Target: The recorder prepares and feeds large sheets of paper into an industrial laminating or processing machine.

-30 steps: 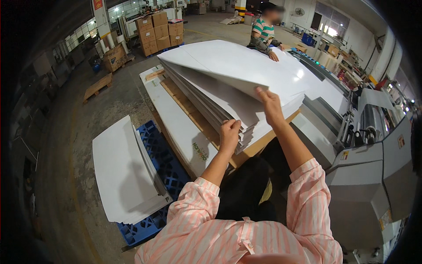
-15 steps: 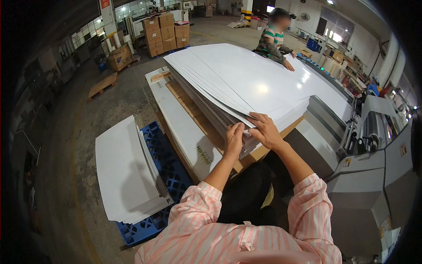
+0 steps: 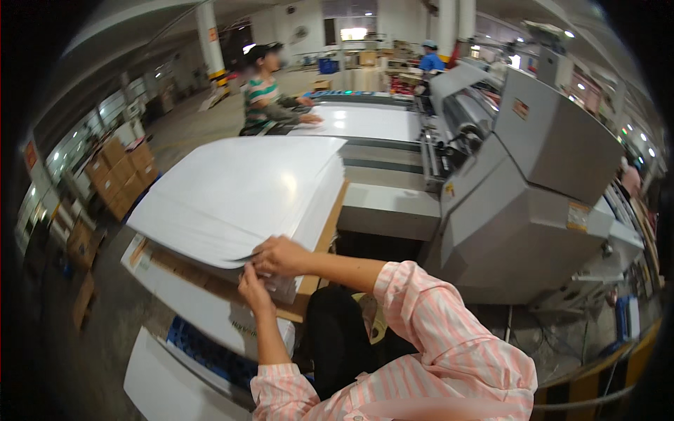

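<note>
A tall stack of large glossy white sheets (image 3: 225, 182) lies in front of me on a wooden pallet. My right hand (image 3: 279, 255) is closed on the near corner of the top sheets, its fingers curled over the edge. Just below it, my left hand (image 3: 254, 286) pinches the same corner from the side, fingers bent and pointing up. Around the hands the upper sheets are lifted slightly and fanned apart. The hands hide exactly how many sheets are gripped.
Beyond the stack, another white sheet (image 3: 365, 121) lies on the bed of a large grey machine (image 3: 519, 189). A co-worker in a striped shirt (image 3: 261, 95) has hands at that sheet. White sheets on a blue pallet (image 3: 203, 351) are at lower left; cartons (image 3: 121, 172) stand far left.
My view has swung to the right, bringing the machine and its bed further into the picture. Both hands remain at the stack's near corner, the right forearm now reaching across more sideways.
</note>
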Tool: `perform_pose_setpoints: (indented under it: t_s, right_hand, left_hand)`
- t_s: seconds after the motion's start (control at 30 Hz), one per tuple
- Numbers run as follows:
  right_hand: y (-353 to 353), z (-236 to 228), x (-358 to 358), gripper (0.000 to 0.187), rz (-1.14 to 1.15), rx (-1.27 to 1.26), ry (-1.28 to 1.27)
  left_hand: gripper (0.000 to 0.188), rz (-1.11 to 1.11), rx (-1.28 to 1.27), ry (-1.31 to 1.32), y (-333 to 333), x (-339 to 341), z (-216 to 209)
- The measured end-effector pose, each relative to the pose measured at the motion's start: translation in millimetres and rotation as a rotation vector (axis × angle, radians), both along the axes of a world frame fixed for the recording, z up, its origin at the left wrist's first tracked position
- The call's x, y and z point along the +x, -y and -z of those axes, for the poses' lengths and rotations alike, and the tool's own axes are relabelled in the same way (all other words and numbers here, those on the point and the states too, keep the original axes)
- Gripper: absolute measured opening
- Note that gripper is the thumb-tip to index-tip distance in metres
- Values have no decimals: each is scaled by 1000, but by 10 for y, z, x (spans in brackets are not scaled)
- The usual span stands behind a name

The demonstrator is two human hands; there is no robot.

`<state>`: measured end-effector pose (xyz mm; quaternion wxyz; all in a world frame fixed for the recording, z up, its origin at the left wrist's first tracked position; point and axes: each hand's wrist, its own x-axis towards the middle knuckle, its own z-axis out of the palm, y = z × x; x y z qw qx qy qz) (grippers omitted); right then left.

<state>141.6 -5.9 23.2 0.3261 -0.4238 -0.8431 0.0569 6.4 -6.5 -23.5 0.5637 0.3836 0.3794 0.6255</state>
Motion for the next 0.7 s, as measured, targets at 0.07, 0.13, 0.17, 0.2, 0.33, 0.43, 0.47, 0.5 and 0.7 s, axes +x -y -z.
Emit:
perform_pose_setpoints:
  t_s: [0.07,0.13,0.17,0.2,0.33,0.43,0.47,0.5,0.7]
  right_hand:
    - [95,170,185,33,38,227,26]
    - [315,154,237,36,26,251,-131]
    - [441,152,215,34,49,303,-119]
    - [587,193,226,31,68,274,-188]
    - [1157,567,380,23,111,145,-237]
    - [1683,844,569,22,264,15,-269]
    - [1846,945,636,22,302,28,-275]
    - [1992,1065,701,21,372,13,-400]
    - [2551,1495,802,24,583,-59,-848]
  left_hand:
    - [34,24,79,-112,-57,87,82]
    - [32,48,86,-55,-3,115,83]
    - [34,14,76,-99,-75,35,147]
    - [36,134,-36,-84,-124,-52,150]
    - [33,45,77,-165,-173,-115,240]
    - [31,90,77,-186,-358,-190,348]
    - [32,31,152,-259,-292,-110,332]
    - [33,-30,230,-329,-233,-48,349]
    - [18,365,830,-64,-998,-316,572]
